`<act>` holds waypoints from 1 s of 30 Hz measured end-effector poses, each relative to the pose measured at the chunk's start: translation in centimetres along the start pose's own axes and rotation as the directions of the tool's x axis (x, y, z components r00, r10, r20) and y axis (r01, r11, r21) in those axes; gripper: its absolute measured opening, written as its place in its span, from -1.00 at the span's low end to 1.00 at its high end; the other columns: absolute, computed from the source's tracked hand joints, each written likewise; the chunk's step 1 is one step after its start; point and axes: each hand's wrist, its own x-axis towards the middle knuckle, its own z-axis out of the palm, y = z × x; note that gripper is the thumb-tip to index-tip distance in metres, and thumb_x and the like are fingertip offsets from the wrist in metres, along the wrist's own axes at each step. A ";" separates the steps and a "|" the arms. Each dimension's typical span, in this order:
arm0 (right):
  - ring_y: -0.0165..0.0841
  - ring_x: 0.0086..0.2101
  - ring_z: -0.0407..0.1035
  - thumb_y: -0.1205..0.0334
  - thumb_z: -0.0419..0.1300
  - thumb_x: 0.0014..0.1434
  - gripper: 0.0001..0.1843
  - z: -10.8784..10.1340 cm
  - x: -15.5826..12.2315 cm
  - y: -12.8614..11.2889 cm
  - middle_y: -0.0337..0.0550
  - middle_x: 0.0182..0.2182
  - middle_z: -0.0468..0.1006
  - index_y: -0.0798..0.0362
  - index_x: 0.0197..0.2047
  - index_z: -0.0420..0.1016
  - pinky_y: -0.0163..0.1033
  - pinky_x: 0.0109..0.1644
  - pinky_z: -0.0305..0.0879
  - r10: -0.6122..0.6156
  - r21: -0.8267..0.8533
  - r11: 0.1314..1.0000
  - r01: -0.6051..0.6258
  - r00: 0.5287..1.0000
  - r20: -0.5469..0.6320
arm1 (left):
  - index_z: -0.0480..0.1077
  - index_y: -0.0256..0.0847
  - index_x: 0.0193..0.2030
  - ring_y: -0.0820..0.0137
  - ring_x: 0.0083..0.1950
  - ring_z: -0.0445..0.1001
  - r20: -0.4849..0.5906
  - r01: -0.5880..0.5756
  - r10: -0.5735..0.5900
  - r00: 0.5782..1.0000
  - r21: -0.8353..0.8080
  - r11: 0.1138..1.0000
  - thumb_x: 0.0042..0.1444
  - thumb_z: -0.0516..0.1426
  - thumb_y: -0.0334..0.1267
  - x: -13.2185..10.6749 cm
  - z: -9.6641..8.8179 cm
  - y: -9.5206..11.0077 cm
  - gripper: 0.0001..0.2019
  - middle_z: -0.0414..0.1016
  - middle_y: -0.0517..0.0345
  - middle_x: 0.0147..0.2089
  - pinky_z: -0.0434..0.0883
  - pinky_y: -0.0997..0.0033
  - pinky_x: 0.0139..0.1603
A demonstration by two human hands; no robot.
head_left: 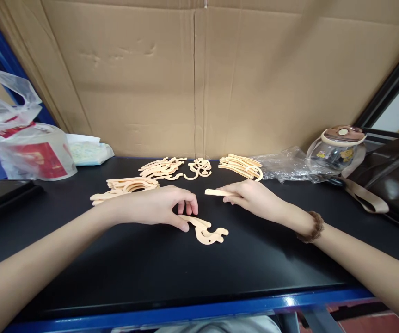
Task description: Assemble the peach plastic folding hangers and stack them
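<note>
My left hand [164,206] hovers low over the table with its fingers curled and the thumb apart from them. Between thumb and fingers lies one end of a cream folding-hanger piece [204,236], a curved body with a small hole and short prongs, flat on the black surface. I see no firm grip on it. My right hand [254,199] pinches a slim cream hanger arm [214,192] between thumb and fingers, its holed end pointing left. Behind my left hand is a stack of curved hanger arms [133,184], partly hidden by the hand and forearm.
Farther back lie a loose pile of hanger parts [162,167], several small hooks [201,167] and another arm stack [241,165]. Clear plastic wrap [285,164], a lidded bottle [341,150] and a dark bag [393,180] are right; a bagged tub [39,157] and phone [1,192] left.
</note>
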 end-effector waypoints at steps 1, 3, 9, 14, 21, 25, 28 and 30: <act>-0.27 -0.13 0.44 0.25 0.08 0.29 -0.67 0.0 0.0 0.0 -0.17 -0.12 0.59 -0.05 0.09 0.46 -0.25 -0.09 0.28 -0.002 0.006 1.000 0.002 1.000 0.001 | 0.43 -0.08 -0.12 0.41 -0.19 0.41 -0.030 -0.008 0.009 1.000 0.008 1.000 0.05 0.21 -0.08 -0.1 0.2 0.3 -0.73 0.45 0.24 -0.17 0.30 0.51 -0.29; -0.28 -0.13 0.45 0.23 0.08 0.29 -0.67 0.0 0.0 -0.1 -0.18 -0.11 0.59 -0.06 0.09 0.46 -0.26 -0.10 0.28 0.000 0.024 1.000 0.000 1.000 0.000 | 0.42 -0.04 -0.10 0.39 -0.15 0.40 -0.108 -0.059 0.061 0.992 0.022 0.998 0.05 0.20 0.02 -0.1 0.8 1.0 -0.69 0.43 0.24 -0.11 0.30 0.49 -0.26; -0.32 -0.24 0.46 0.09 0.08 0.29 -0.65 0.1 0.1 0.1 -0.17 -0.22 0.62 -0.02 0.08 0.49 -0.30 -0.19 0.26 0.011 0.072 0.997 -0.010 1.000 -0.010 | 0.38 -0.15 -0.33 0.38 -0.07 0.36 -0.120 -0.281 0.303 0.945 0.171 0.944 0.02 0.27 -0.08 0.3 3.0 2.6 -0.77 0.39 0.24 -0.11 0.27 0.46 -0.08; -0.37 -0.37 0.42 0.07 0.07 0.30 -0.67 0.4 0.1 0.3 -0.20 -0.33 0.61 -0.04 0.03 0.52 -0.32 -0.28 0.22 0.010 0.131 0.991 -0.005 0.999 -0.034 | 0.33 -0.20 -0.43 0.41 0.00 0.34 -0.132 -0.297 0.321 0.938 0.172 0.939 0.08 0.21 -0.29 0.6 3.6 2.8 -0.86 0.36 0.23 -0.02 0.23 0.46 0.01; -0.41 -0.42 0.32 0.11 0.09 0.29 -0.71 0.2 0.2 -0.1 -0.24 -0.43 0.52 -0.05 -0.01 0.55 -0.32 -0.35 0.12 0.002 0.082 0.997 -0.002 1.000 -0.008 | 0.35 -0.19 -0.41 0.37 0.02 0.33 -0.203 -0.302 0.356 0.912 0.255 0.919 0.05 0.17 -0.34 1.0 4.0 2.7 -0.93 0.39 0.19 -0.07 0.21 0.38 0.08; -0.41 -0.41 0.30 0.11 0.05 0.32 -0.70 -0.1 0.2 -0.4 -0.23 -0.43 0.49 -0.01 -0.10 0.58 -0.33 -0.33 0.11 -0.020 0.080 0.997 0.018 0.999 0.026 | 0.31 -0.20 -0.42 0.37 -0.02 0.36 -0.219 -0.321 0.370 0.903 0.227 0.919 -0.03 0.18 -0.37 1.3 4.5 2.7 -0.91 0.41 0.17 -0.08 0.23 0.37 0.09; -0.41 -0.41 0.30 0.09 0.03 0.32 -0.69 -0.1 0.1 -0.3 -0.23 -0.43 0.48 0.00 -0.13 0.58 -0.32 -0.32 0.12 -0.027 0.089 0.996 0.025 0.999 0.024 | 0.28 -0.20 -0.42 0.37 -0.07 0.39 -0.242 -0.326 0.369 0.898 0.198 0.924 -0.06 0.16 -0.38 1.4 4.9 2.6 -0.90 0.42 0.18 -0.12 0.27 0.37 0.05; -0.40 -0.39 0.31 0.09 0.03 0.32 -0.68 0.0 0.2 -0.2 -0.21 -0.42 0.49 0.00 -0.12 0.58 -0.32 -0.31 0.13 -0.018 0.094 0.995 0.015 1.000 0.026 | 0.26 -0.19 -0.42 0.38 -0.11 0.40 -0.268 -0.323 0.360 0.893 0.173 0.930 -0.06 0.15 -0.38 1.4 4.9 2.6 -0.90 0.42 0.18 -0.13 0.31 0.39 -0.02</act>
